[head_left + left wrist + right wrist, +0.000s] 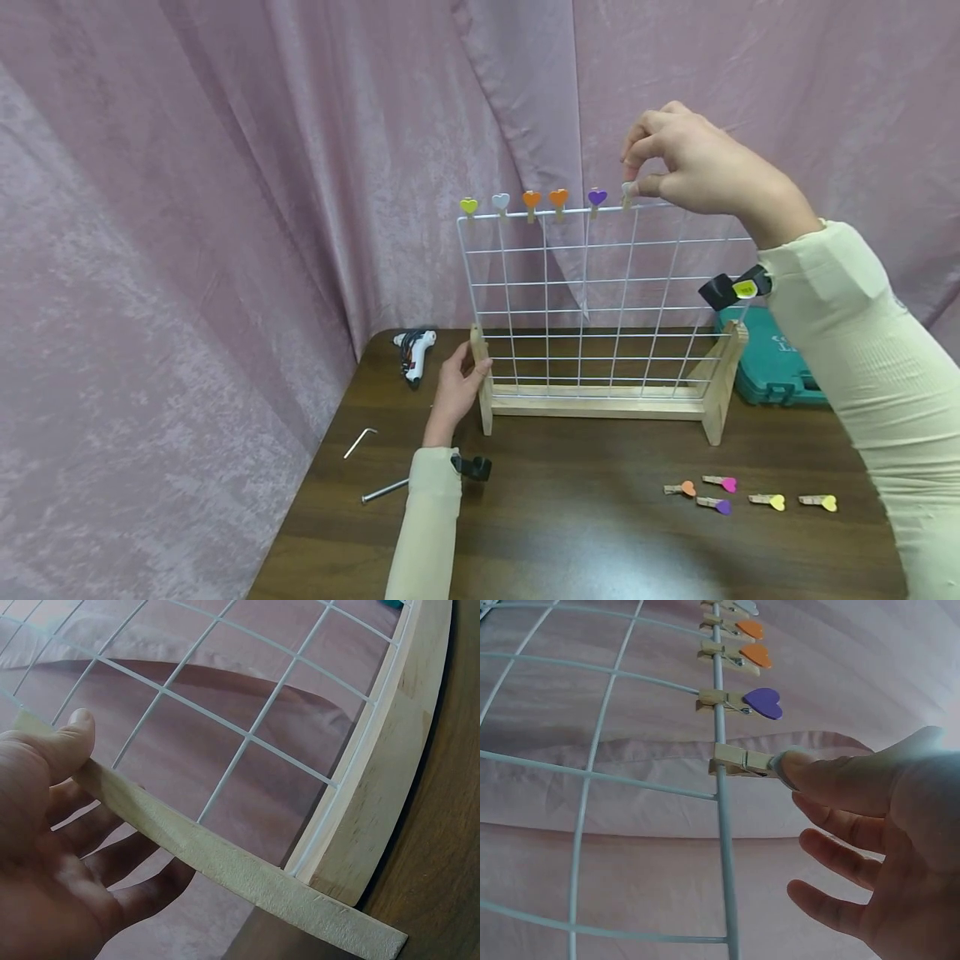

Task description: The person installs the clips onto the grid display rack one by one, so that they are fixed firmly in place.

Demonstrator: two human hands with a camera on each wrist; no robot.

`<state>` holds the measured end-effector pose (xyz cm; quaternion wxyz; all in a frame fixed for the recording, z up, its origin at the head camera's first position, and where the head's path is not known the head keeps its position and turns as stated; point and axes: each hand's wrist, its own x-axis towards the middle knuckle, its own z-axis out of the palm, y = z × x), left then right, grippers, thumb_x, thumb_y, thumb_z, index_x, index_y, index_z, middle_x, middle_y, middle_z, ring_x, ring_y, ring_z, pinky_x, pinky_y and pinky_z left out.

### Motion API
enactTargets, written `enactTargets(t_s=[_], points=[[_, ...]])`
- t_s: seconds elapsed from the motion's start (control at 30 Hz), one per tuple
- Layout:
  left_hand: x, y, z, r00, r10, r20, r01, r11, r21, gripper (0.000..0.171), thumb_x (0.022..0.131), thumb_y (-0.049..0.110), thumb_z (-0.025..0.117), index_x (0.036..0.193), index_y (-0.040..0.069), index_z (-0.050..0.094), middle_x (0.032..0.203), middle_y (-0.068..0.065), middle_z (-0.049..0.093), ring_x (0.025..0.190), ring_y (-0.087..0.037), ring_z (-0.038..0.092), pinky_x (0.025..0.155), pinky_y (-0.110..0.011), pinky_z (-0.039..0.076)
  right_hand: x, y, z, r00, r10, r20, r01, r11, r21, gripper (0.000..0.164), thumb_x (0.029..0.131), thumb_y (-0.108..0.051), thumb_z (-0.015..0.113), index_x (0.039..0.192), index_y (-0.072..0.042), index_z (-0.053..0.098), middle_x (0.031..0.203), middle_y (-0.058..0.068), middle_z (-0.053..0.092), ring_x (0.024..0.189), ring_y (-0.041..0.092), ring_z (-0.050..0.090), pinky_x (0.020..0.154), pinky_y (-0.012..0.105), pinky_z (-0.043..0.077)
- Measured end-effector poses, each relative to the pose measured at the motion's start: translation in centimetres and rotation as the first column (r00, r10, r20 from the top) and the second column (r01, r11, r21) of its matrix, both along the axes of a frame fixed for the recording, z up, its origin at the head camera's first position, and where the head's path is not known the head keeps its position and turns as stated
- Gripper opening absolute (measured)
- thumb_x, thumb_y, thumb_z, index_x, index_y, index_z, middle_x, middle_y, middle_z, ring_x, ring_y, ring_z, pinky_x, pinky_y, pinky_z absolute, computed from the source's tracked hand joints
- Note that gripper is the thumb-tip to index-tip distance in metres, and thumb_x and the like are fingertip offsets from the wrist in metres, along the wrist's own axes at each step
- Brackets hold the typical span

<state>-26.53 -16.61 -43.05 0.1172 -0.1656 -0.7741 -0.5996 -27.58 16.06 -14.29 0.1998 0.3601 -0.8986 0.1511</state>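
My right hand (693, 162) pinches a small wooden clothespin (739, 759) with a pale heart between thumb and forefinger. That clothespin sits on the top wire of a white wire grid (581, 283). Left of it along the same wire stand a purple-heart clothespin (597, 198), two orange-heart ones, a white-heart one (501, 202) and a yellow-heart one (468, 207) at the corner. With the left hand (456, 385) I hold the left upright (187, 840) of the grid's wooden stand, thumb on one side and fingers on the other.
Several loose heart clothespins (714, 505) lie at the table's right front. A teal case (776, 367) stands behind the stand's right end. On the left are a glue gun (415, 354), a hex key (360, 442) and a metal rod (385, 491). A pink curtain (405, 167) hangs behind.
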Motion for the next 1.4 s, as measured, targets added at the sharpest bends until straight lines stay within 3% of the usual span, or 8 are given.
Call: enactTargets(t_s=[0.33, 0.77, 0.9, 1.1, 1.2, 1.4], points=[[0.1, 0.2, 0.2, 1.0, -0.017, -0.006, 0.017, 1.0, 0.023, 0.037, 0.091, 0.004, 0.057, 0.125, -0.007, 0.049, 0.118, -0.025, 0.056, 0.112, -0.039, 0.052, 0.092, -0.038, 0.047, -0.2, -0.3, -0.2, 1.0, 0.007, 0.002, -0.007, 1.0, 0.014, 0.004, 0.082, -0.004, 0.066, 0.08, -0.001, 0.064, 0.099, 0.01, 0.052, 0.097, 0.03, 0.039, 0.075, 0.041, 0.032], [-0.5, 0.1, -0.5, 1.0, 0.001, -0.001, -0.001, 1.0, 0.008, 0.038, 0.091, 0.006, 0.058, 0.126, -0.004, 0.05, 0.119, -0.021, 0.057, 0.111, -0.031, 0.054, 0.092, -0.036, 0.047, -0.2, -0.2, -0.1, 1.0, -0.006, 0.018, 0.005, 0.999, 0.044, 0.004, 0.082, -0.005, 0.065, 0.081, -0.003, 0.063, 0.101, 0.01, 0.053, 0.097, 0.031, 0.04, 0.076, 0.043, 0.032], [-0.3, 0.0, -0.2, 1.0, -0.004, -0.002, 0.004, 1.0, 0.01, 0.038, 0.091, 0.006, 0.058, 0.126, -0.006, 0.049, 0.119, -0.023, 0.056, 0.111, -0.033, 0.053, 0.092, -0.038, 0.047, -0.2, -0.2, -0.1, 0.998, -0.026, 0.059, 0.023, 0.998, 0.051, 0.006, 0.086, -0.009, 0.063, 0.085, -0.003, 0.064, 0.105, 0.011, 0.054, 0.098, 0.032, 0.04, 0.077, 0.045, 0.033], [-0.3, -0.2, -0.3, 1.0, 0.005, -0.009, -0.004, 1.0, 0.007, 0.038, 0.091, 0.007, 0.058, 0.126, -0.005, 0.05, 0.119, -0.023, 0.056, 0.111, -0.034, 0.053, 0.091, -0.038, 0.047, 0.1, 0.0, -0.5, 0.991, -0.053, 0.125, 0.052, 0.999, 0.011, 0.019, 0.09, -0.016, 0.059, 0.102, -0.003, 0.062, 0.117, 0.017, 0.051, 0.109, 0.04, 0.04, 0.087, 0.055, 0.032], [-0.4, -0.2, -0.3, 1.0, 0.008, -0.011, -0.008, 1.0, 0.0, 0.039, 0.091, 0.007, 0.059, 0.126, -0.005, 0.049, 0.119, -0.022, 0.056, 0.112, -0.034, 0.053, 0.091, -0.037, 0.047, 0.7, 0.5, -1.0, 0.995, -0.043, 0.095, 0.047, 0.998, -0.038, 0.025, 0.089, -0.017, 0.059, 0.109, -0.001, 0.06, 0.117, 0.018, 0.051, 0.112, 0.04, 0.04, 0.089, 0.057, 0.032], [-0.8, 0.0, 0.0, 1.0, 0.011, -0.023, -0.011, 1.0, -0.007, 0.038, 0.091, 0.008, 0.058, 0.126, -0.004, 0.05, 0.118, -0.021, 0.057, 0.111, -0.033, 0.054, 0.092, -0.037, 0.047, 2.5, 1.5, -2.7, 0.998, -0.006, -0.057, -0.004, 0.985, -0.171, 0.025, 0.086, -0.007, 0.061, 0.11, -0.001, 0.06, 0.113, 0.015, 0.054, 0.11, 0.036, 0.043, 0.089, 0.058, 0.033]])
